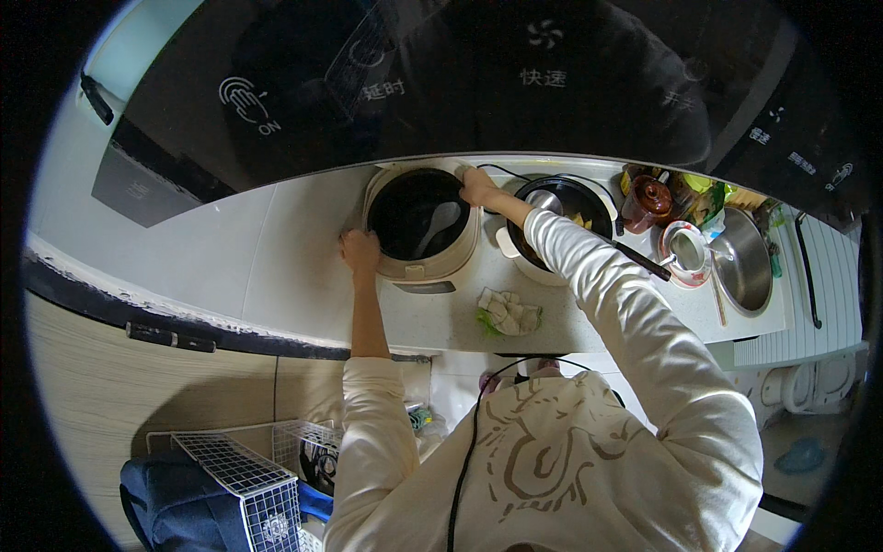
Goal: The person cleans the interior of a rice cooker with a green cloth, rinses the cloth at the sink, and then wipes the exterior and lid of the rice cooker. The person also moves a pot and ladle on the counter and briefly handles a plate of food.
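A cream rice cooker [414, 270] stands lidless on the white countertop, its black inner pot [393, 207] in place. Inside the pot lies a pale rice paddle [436, 226]. My left hand [359, 250] grips the left side at the rim, and my right hand [479, 188] grips the far right side. The fingertips are partly hidden, so I cannot tell whether they hold the pot's rim or the cooker's body. Under my right forearm is a second, white pot [511, 243] with a dark inside, holding a metal ladle [545, 201] and some yellowish food [581, 221].
A crumpled cloth [510, 314] lies near the counter's front edge. Rightward are a black-handled utensil [641, 259], a brown-lidded jar [650, 200], a bowl [688, 250] and a steel basin [743, 262]. A black range hood panel [441, 90] overhangs the back. White wire baskets [234, 462] stand lower left.
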The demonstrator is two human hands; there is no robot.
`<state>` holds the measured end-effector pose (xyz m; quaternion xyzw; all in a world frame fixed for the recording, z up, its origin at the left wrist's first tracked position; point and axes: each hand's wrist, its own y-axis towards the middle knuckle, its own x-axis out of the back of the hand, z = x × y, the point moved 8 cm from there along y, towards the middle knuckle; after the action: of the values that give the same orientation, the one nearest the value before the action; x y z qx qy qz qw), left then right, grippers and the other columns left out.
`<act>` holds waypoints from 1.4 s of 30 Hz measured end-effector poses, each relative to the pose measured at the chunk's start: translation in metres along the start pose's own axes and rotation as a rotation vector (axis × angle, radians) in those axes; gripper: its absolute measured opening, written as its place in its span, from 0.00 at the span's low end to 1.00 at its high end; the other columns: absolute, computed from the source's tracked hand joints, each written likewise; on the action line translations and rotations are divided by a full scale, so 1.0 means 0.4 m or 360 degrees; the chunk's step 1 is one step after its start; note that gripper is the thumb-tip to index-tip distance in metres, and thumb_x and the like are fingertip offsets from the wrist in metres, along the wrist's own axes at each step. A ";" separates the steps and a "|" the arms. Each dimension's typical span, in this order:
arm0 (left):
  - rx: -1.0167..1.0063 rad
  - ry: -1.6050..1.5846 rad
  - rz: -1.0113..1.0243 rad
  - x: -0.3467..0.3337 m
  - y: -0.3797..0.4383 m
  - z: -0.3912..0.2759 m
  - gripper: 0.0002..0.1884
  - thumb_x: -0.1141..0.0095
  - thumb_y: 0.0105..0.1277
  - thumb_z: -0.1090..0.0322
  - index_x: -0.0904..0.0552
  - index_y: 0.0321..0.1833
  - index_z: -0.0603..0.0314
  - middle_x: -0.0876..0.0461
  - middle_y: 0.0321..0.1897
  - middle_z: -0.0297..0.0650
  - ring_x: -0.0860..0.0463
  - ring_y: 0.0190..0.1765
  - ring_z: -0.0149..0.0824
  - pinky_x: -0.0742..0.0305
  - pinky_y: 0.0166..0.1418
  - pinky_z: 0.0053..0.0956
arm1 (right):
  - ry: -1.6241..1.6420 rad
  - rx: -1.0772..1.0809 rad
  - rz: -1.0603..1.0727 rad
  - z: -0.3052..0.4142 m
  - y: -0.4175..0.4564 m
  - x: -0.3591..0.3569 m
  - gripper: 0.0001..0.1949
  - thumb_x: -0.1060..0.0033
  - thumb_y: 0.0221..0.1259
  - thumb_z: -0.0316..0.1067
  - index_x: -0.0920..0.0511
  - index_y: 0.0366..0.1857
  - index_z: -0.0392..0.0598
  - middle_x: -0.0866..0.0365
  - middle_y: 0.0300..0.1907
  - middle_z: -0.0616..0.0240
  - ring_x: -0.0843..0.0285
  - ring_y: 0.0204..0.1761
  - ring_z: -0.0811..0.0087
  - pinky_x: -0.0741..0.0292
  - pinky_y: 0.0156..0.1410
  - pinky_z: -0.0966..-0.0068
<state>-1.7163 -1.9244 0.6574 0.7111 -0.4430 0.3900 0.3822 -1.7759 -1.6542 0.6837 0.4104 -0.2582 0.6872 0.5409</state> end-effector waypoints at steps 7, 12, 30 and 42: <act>0.0047 0.0051 -0.0037 0.037 -0.042 -0.028 0.13 0.45 0.58 0.61 0.20 0.36 0.66 0.22 0.41 0.49 0.26 0.52 0.50 0.32 0.54 0.45 | -0.0168 -0.0354 0.0138 0.007 -0.044 0.025 0.14 0.46 0.49 0.32 0.23 0.40 0.38 0.23 0.38 0.42 0.27 0.50 0.51 0.28 0.52 0.63; 0.0201 -0.0420 -0.0331 0.080 -0.085 -0.022 0.12 0.46 0.59 0.62 0.20 0.35 0.66 0.22 0.38 0.48 0.23 0.44 0.47 0.29 0.48 0.39 | -0.0169 -0.0242 -0.0098 -0.111 0.024 0.136 0.20 0.52 0.55 0.48 0.24 0.44 0.43 0.24 0.47 0.50 0.27 0.50 0.52 0.29 0.53 0.63; 0.0266 -0.1559 -0.0302 -0.033 -0.278 0.067 0.27 0.64 0.70 0.49 0.33 0.58 0.69 0.29 0.53 0.49 0.30 0.56 0.42 0.38 0.60 0.28 | 0.1141 -0.0501 0.0244 -0.123 -0.058 -0.050 0.12 0.47 0.53 0.42 0.24 0.30 0.43 0.27 0.24 0.62 0.25 0.26 0.66 0.29 0.25 0.68; 0.0250 -0.1761 -0.0258 -0.002 -0.277 0.046 0.27 0.62 0.69 0.49 0.33 0.56 0.70 0.28 0.51 0.45 0.30 0.53 0.37 0.39 0.58 0.27 | 0.0788 -0.0565 -0.0018 -0.143 -0.060 -0.104 0.21 0.49 0.49 0.44 0.23 0.29 0.30 0.23 0.35 0.38 0.25 0.42 0.44 0.29 0.46 0.59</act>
<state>-1.6098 -1.9054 0.6272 0.8677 -0.4909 -0.0396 0.0678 -1.7660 -1.6238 0.6164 0.1310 -0.2323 0.7074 0.6546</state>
